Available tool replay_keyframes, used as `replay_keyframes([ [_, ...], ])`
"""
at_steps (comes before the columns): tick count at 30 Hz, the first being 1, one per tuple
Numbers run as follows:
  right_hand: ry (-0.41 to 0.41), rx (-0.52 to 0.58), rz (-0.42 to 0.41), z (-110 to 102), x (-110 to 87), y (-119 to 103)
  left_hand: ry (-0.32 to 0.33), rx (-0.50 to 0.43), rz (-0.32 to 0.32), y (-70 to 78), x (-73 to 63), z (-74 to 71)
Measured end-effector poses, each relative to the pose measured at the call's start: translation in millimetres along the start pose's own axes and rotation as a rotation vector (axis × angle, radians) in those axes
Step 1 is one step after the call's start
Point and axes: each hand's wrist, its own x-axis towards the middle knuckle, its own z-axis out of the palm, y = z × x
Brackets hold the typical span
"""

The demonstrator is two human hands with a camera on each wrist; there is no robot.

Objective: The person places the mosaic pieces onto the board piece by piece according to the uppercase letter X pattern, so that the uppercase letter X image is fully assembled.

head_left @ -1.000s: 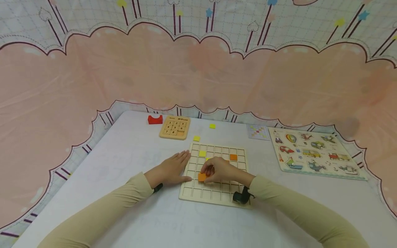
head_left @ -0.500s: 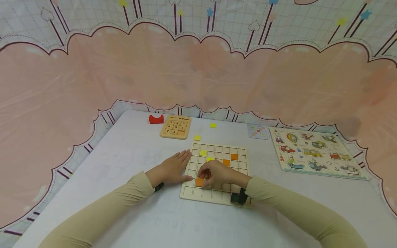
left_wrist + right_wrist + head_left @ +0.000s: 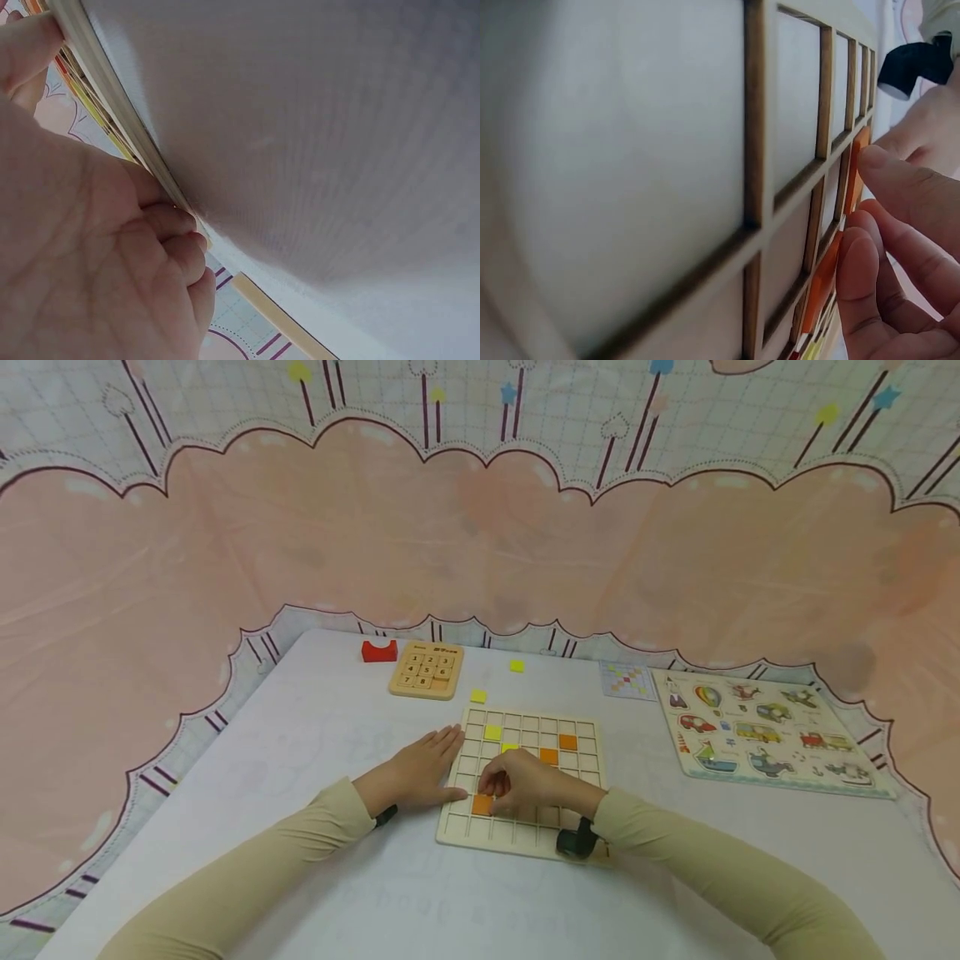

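Note:
A pale wooden grid board (image 3: 456,833) lies on the white table. My left hand (image 3: 416,768) rests along its left edge, fingers extended, the thumb pointing toward the grid. In the left wrist view, the fingers (image 3: 176,225) lie against the board's side. Over the board, my right hand (image 3: 528,781) holds a square orange tile (image 3: 482,806) by its edges between thumb and fingertip, at a lower-left cell. In the right wrist view the thumb touches this orange tile (image 3: 859,146). Other orange tiles (image 3: 567,742) and yellow tiles (image 3: 492,732) sit in cells; the right hand covers part of the grid.
Two loose yellow tiles (image 3: 477,696) lie behind the board. Farther back stand a number slide puzzle (image 3: 426,692) and a red notched block (image 3: 379,652). A coloured pattern card (image 3: 627,681) and a vehicle picture puzzle (image 3: 727,727) lie at the right.
My right hand has brought the orange tile slightly down and left, from a tilted hold to lying flat at a cell. My left hand has stayed on the board's edge.

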Motion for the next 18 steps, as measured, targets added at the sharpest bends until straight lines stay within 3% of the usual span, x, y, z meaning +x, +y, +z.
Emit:
replay_keyframes([
  [5, 0.005, -0.01, -0.026, -7.1, -2.4, 4.3, 0.005, 0.0, -0.005, 1.5, 0.3, 1.4],
  [10, 0.038, -0.01, -0.033, -27.1, -1.3, 9.8, 0.002, -0.003, -0.01, 2.2, -0.3, 0.7],
  [18, 0.087, 0.044, 0.027, -72.7, 24.3, 24.4, -0.003, -0.001, -0.012, 1.4, 0.0, 1.1],
])
